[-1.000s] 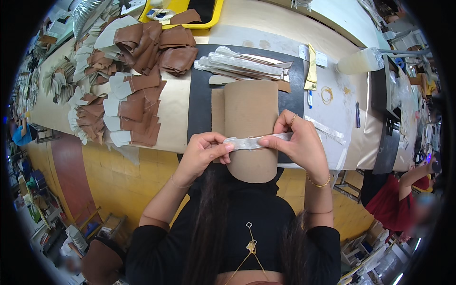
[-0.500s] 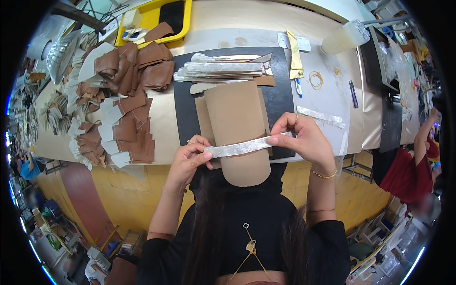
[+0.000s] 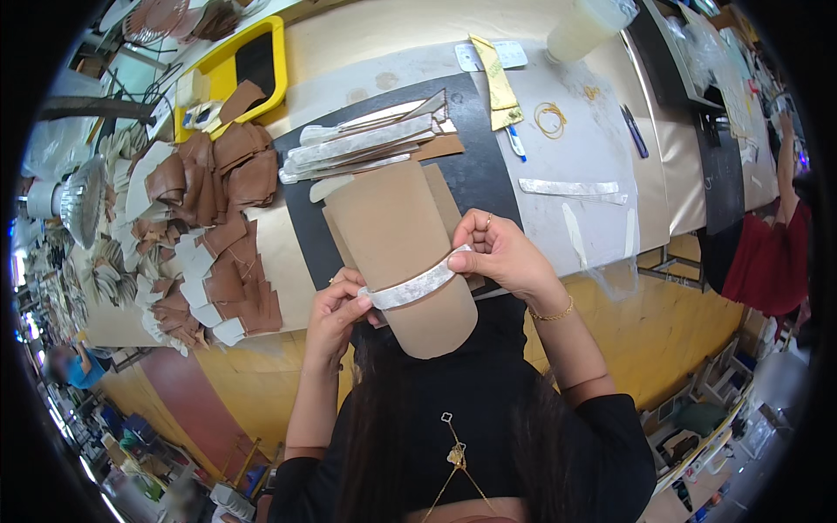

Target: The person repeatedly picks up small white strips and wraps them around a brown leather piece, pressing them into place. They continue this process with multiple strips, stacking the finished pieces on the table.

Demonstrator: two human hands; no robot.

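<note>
A whitish, mottled strip [image 3: 414, 290] lies across a tan board with a rounded end [image 3: 397, 218], near its front part. My left hand [image 3: 338, 309] pinches the strip's left end at the board's left edge. At the opposite edge, my right hand [image 3: 506, 257] grips the other end between thumb and fingers. The strip curves slightly over the board. More tan pieces show beneath the board, which juts past the table's front edge toward me. Under them is a black mat [image 3: 305, 222], with a stack of similar whitish strips [image 3: 362, 144] at its far side.
Piles of brown and white leather-like pieces [image 3: 228, 270] cover the left side. A yellow tray [image 3: 279, 65] stands behind them. To the right are a blue-and-white pen [image 3: 516, 144], a yellow loop [image 3: 549, 120], loose whitish strips [image 3: 571, 187], a dark pen-like tool [image 3: 635, 131] and a translucent container [image 3: 588, 30].
The view has tilted. My right hand has slid in closer to the board's edge, and the strip's right end, which stuck out beyond it, now bends down at that edge.
</note>
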